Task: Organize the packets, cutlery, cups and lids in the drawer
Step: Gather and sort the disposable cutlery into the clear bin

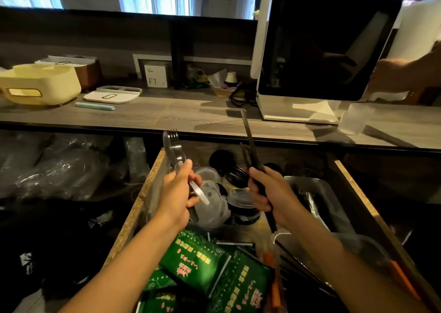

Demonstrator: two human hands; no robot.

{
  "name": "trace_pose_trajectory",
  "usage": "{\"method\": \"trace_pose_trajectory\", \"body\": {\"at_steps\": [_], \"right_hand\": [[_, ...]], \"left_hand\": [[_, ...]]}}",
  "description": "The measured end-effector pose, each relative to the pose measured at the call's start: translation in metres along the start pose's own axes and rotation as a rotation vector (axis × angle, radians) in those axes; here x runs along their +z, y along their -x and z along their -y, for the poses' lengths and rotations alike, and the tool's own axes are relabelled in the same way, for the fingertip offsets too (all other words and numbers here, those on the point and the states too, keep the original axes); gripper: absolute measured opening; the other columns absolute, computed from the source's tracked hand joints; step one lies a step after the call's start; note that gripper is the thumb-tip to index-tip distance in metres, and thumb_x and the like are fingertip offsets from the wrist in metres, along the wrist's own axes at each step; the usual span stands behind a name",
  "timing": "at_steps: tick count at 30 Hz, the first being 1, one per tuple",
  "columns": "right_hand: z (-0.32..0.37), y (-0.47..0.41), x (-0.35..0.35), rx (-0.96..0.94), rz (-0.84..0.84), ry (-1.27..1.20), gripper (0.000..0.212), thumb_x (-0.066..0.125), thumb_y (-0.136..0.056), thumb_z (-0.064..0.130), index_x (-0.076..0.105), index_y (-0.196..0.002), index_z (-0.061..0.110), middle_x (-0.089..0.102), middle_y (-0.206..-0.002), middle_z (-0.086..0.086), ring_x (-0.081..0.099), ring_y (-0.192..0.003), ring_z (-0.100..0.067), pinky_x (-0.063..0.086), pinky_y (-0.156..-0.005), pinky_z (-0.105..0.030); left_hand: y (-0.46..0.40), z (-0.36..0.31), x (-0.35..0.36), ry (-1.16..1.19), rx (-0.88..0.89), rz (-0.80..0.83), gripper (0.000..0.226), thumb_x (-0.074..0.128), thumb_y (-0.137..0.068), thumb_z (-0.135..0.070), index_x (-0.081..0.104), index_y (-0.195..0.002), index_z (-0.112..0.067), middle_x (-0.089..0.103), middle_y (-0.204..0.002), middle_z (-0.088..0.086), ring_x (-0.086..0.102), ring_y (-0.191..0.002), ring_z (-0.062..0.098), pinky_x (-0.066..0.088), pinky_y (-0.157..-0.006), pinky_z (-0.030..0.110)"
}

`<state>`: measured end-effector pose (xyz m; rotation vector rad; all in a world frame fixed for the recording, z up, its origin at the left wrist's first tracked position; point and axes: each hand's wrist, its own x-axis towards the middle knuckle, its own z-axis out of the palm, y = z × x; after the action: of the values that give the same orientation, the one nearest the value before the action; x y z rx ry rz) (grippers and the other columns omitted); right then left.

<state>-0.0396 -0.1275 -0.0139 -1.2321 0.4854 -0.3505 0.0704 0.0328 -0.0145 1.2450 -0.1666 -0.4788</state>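
Sorting: you are partway through, with cutlery lifted out and most of the drawer (133, 207) not yet in order.
Left hand: your left hand (177, 193) is curling its fingers round a bundle of cutlery (175, 149), a fork and what look like a knife and spoon, holding it upright above the drawer's left side.
Lids and cups: clear lids (211, 201) and dark cups (241, 205) are lying jumbled in the back middle of the drawer, between your hands; these are looking unsorted to me.
Right hand: your right hand (270, 194) is gripping a long dark utensil (250, 140), possibly tongs or chopsticks, its tip pointing up toward the counter (143, 114).
Tray: a metal tray (317, 193) is sitting in the drawer's right side, just beside that hand, with what may be more utensils inside; I am judging it the likely home for the cutlery.
Packets: green packets (200, 262) are lying overlapped and askew at the front of the drawer, waiting to be stacked.
Left to do: placing both handfuls, nesting cups, stacking lids, squaring packets.
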Motion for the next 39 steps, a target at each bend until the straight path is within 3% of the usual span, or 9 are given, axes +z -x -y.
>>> {"method": "trace_pose_trajectory", "body": {"at_steps": [7,14,17,20,25,29,32,35,39], "right_hand": [[0.002,0.01,0.007,0.244,0.373,-0.073,0.041,0.045,-0.093,0.038,0.055,-0.117,0.006,0.046,-0.065,-0.002,0.03,-0.038,-0.004,0.022,-0.03,-0.014],[-0.007,0.019,0.029,0.273,0.432,0.009,0.031,0.038,-0.102,0.032,0.051,-0.105,0.004,0.048,-0.06,-0.002,0.033,-0.037,-0.005,0.024,-0.03,-0.015],[-0.01,0.021,0.034,0.248,0.417,0.088,0.033,0.034,-0.105,0.033,0.051,-0.102,0.005,0.049,-0.06,-0.003,0.033,-0.038,-0.006,0.024,-0.032,-0.016],[-0.01,0.022,0.034,0.241,0.461,0.159,0.041,0.033,-0.103,0.041,0.052,-0.106,0.004,0.05,-0.06,-0.005,0.032,-0.038,-0.008,0.024,-0.034,-0.015],[-0.01,0.024,0.033,0.264,0.622,0.186,0.047,0.035,-0.102,0.046,0.059,-0.107,0.006,0.05,-0.064,-0.007,0.037,-0.039,-0.009,0.029,-0.035,-0.016],[-0.017,0.025,0.039,0.269,0.559,0.168,0.04,0.051,-0.095,0.046,0.058,-0.098,0.007,0.053,-0.065,-0.004,0.043,-0.044,-0.011,0.036,-0.038,-0.019],[-0.02,0.025,0.037,0.267,0.596,0.225,0.039,0.059,-0.091,0.037,0.058,-0.11,0.003,0.059,-0.071,-0.004,0.051,-0.052,-0.012,0.046,-0.045,-0.021],[-0.022,0.025,0.037,0.244,0.59,0.248,0.039,0.06,-0.088,0.031,0.056,-0.113,0.001,0.061,-0.074,-0.004,0.05,-0.05,-0.01,0.039,-0.038,-0.017],[-0.019,0.023,0.053,0.198,0.234,-0.065,0.036,0.058,-0.088,0.038,0.063,-0.098,0.003,0.064,-0.072,-0.009,0.048,-0.045,-0.011,0.031,-0.034,-0.017]], "left_hand": [[0.001,0.006,0.005,0.185,-0.23,0.189,0.032,0.057,-0.096,-0.044,0.053,-0.082,-0.016,0.025,-0.047,-0.008,0.022,-0.034,0.005,0.016,-0.034,0.018],[0.013,0.004,0.011,0.095,-0.184,0.262,0.054,0.067,-0.07,-0.052,0.066,-0.107,-0.013,0.053,-0.059,-0.006,0.035,-0.04,0.001,0.018,-0.036,0.014],[0.012,0.006,0.01,0.028,-0.146,0.228,0.047,0.073,-0.064,-0.049,0.063,-0.095,-0.016,0.056,-0.057,-0.006,0.042,-0.041,0.003,0.02,-0.037,0.015],[0.011,0.006,0.008,-0.054,-0.076,0.232,0.031,0.072,-0.071,-0.049,0.07,-0.079,-0.019,0.056,-0.057,-0.003,0.041,-0.038,0.007,0.02,-0.037,0.017],[0.015,0.003,0.013,-0.095,-0.082,0.16,0.028,0.07,-0.088,-0.038,0.068,-0.088,-0.01,0.062,-0.065,0.003,0.044,-0.036,0.01,0.028,-0.032,0.017],[0.016,-0.001,0.019,-0.046,-0.033,0.002,0.025,0.073,-0.089,-0.03,0.064,-0.085,-0.007,0.065,-0.068,0.006,0.062,-0.048,0.012,0.046,-0.042,0.022],[0.01,-0.011,0.014,0.143,-0.026,-0.161,0.023,0.071,-0.091,-0.029,0.061,-0.083,-0.009,0.062,-0.063,-0.001,0.063,-0.05,0.01,0.051,-0.049,0.025],[0.0,-0.022,0.004,0.33,0.042,-0.243,0.026,0.065,-0.095,-0.027,0.056,-0.074,-0.017,0.058,-0.058,-0.006,0.059,-0.054,0.007,0.05,-0.054,0.022],[-0.006,-0.032,0.001,0.684,0.028,-0.141,0.033,0.055,-0.101,-0.027,0.048,-0.07,-0.016,0.048,-0.056,-0.005,0.059,-0.053,0.009,0.058,-0.064,0.026]]}}
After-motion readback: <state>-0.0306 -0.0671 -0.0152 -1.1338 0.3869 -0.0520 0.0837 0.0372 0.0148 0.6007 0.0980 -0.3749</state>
